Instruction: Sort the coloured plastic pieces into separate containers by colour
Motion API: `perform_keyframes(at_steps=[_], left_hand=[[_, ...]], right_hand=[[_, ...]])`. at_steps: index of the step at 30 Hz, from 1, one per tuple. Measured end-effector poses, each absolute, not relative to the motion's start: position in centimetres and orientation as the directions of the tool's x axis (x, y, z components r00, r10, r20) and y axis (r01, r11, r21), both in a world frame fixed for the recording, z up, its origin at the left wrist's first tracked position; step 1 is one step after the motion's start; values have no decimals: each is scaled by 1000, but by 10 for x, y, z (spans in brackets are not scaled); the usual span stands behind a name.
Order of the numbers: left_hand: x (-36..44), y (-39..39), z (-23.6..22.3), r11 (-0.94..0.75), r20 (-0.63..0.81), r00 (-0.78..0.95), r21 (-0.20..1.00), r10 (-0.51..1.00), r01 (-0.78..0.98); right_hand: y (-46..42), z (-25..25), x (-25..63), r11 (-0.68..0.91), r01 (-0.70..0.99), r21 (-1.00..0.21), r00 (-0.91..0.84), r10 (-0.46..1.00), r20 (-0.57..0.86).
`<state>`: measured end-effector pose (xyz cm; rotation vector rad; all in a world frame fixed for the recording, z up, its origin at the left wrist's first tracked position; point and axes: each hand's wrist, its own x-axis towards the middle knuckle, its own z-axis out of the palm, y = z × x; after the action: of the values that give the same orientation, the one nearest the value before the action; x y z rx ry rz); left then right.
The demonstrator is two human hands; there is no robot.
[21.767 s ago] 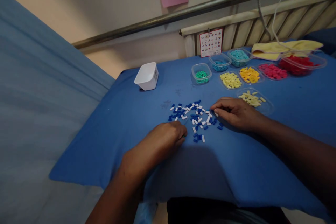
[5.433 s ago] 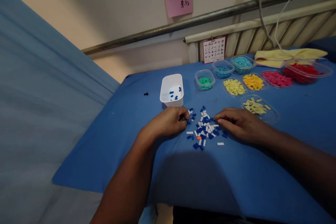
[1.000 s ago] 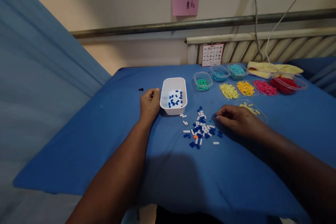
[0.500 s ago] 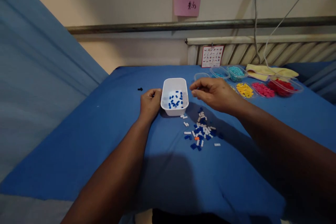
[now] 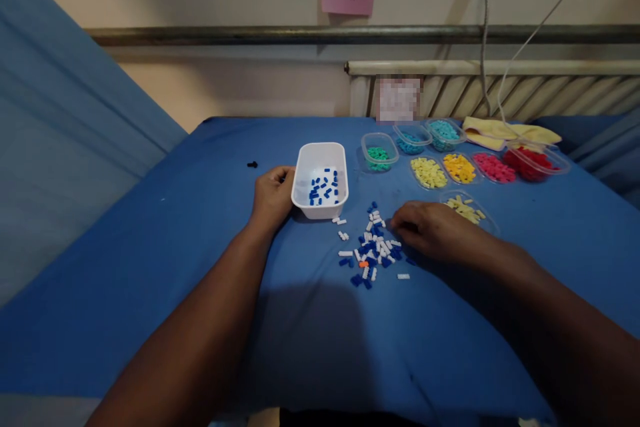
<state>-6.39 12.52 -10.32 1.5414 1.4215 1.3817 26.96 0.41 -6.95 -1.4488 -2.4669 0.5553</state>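
At the left wall of a white plastic tub (image 5: 321, 211), my left hand (image 5: 273, 195) is closed on its side, with some fingertips hidden. The tub is tilted toward me and shows several small blue bricks (image 5: 327, 193) scattered on its bottom. My right hand (image 5: 434, 227) hovers at the right edge of a loose pile of white and dark blue toy bricks (image 5: 383, 247). Its fingers are curled together, and what they hold, if anything, is hidden. One orange brick (image 5: 363, 265) lies among the pile.
Beyond my right hand stand clear tubs of green (image 5: 379, 157), pale yellow (image 5: 429, 173), orange-yellow (image 5: 459, 168), pink (image 5: 494, 167) and red pieces (image 5: 530, 163), among others. A yellow cloth (image 5: 510, 132) lies behind them. A small black piece (image 5: 253, 165) sits at left on the blue cloth.
My right hand has moved down and toward me, from beside the tub's right rim to the brick pile. My left hand stays at the tub. The whole view has shifted slightly.
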Motion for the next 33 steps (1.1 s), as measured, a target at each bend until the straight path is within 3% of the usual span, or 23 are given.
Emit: perform_keyframes(at_steps=[7, 18, 30, 33], left_hand=[[-61, 124, -100, -203, 259, -144, 926, 955, 319], [-61, 122, -98, -210, 262, -121, 920, 957, 330], [-61, 123, -100, -177, 222, -119, 935, 968, 306], [-62, 124, -102, -183, 227, -120, 935, 966, 303]], right_hand=[[-21, -46, 289, 425, 724, -543, -576, 806, -137], [-27, -44, 283, 443, 740, -506, -594, 784, -181], [-30, -48, 268, 477, 822, -310, -545, 818, -186], [-27, -50, 273, 489, 812, -320, -558, 810, -178]])
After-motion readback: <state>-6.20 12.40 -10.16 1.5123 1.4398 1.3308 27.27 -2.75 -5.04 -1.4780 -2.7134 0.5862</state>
